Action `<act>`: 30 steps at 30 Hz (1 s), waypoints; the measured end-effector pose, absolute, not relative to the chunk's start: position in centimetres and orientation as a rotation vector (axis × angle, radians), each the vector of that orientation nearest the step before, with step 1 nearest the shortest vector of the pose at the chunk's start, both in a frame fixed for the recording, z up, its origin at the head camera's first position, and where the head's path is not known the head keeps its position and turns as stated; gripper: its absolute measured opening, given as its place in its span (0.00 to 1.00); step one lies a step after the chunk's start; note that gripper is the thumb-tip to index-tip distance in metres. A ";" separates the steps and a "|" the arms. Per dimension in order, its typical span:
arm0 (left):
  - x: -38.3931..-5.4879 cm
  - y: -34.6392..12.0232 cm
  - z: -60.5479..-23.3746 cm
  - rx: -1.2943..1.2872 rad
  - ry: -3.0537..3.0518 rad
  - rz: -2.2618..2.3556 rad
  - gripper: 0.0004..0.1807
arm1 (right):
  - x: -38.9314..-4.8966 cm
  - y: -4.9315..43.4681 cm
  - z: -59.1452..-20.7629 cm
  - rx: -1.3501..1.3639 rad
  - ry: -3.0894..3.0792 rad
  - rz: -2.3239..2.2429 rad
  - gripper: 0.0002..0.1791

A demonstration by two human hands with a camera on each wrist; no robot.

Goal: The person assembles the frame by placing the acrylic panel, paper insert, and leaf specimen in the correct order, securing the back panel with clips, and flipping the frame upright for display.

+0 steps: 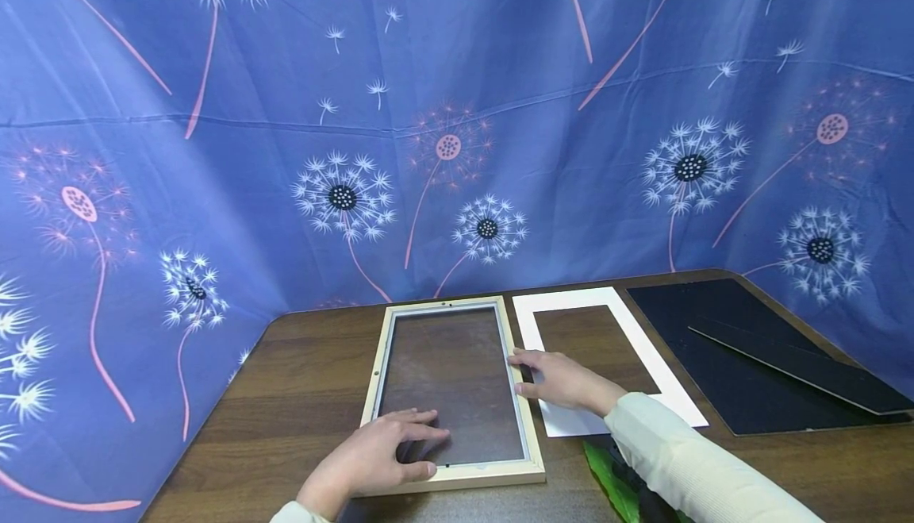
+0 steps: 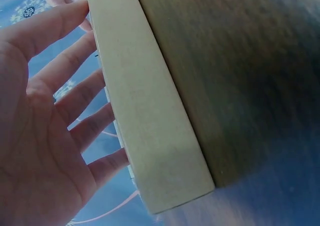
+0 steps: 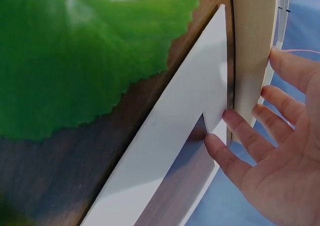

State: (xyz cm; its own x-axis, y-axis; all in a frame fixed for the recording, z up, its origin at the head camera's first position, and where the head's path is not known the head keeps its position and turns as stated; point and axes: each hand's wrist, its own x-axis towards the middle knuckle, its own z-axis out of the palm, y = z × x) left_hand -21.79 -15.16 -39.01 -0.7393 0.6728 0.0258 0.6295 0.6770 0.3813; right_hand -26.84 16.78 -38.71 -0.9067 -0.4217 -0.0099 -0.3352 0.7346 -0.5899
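A pale wooden picture frame (image 1: 493,471) lies flat on the table, a hazy clear pane (image 1: 450,380) inside it with the brown tabletop showing through. My left hand (image 1: 382,451) is over its near left corner, fingers spread and reaching above the pane. In the left wrist view those fingers (image 2: 82,91) extend to the top edge of the near rail. My right hand (image 1: 560,380) is at the frame's right rail, fingertips at its edge. The right wrist view shows some fingers at the wooden rail (image 3: 250,41) and others over the white mat (image 3: 175,106).
Right of the frame lies the white mat with a rectangular cut-out. Beyond it is a black board (image 1: 707,348), with a narrower black piece (image 1: 800,368) lying tilted across it. A green leaf (image 1: 612,479) shows under my right forearm. A blue dandelion-print cloth (image 1: 571,190) hangs behind the table.
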 end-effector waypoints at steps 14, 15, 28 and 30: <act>-22.4 -16.7 -39.5 1.093 2.716 0.903 0.24 | -26.9 16.8 -38.6 -0.615 2.799 -0.890 0.28; -22.5 -17.0 -39.5 1.053 2.763 0.946 0.22 | -26.9 16.8 -38.6 -0.620 2.801 -0.889 0.28; -23.3 -20.5 -39.7 0.417 3.040 1.043 0.30 | -27.1 16.9 -38.7 -0.600 2.796 -0.885 0.28; -23.3 -20.5 -40.0 0.376 3.046 1.010 0.33 | -27.1 16.8 -38.7 -0.602 2.790 -0.886 0.28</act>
State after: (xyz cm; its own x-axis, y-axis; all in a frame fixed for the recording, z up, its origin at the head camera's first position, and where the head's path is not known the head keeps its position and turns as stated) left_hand -23.29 -20.54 -40.02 -0.9690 0.1910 0.1568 0.2468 0.7780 0.5777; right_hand -27.08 16.82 -38.71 -0.9076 -0.4191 -0.0235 -0.3288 0.7445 -0.5810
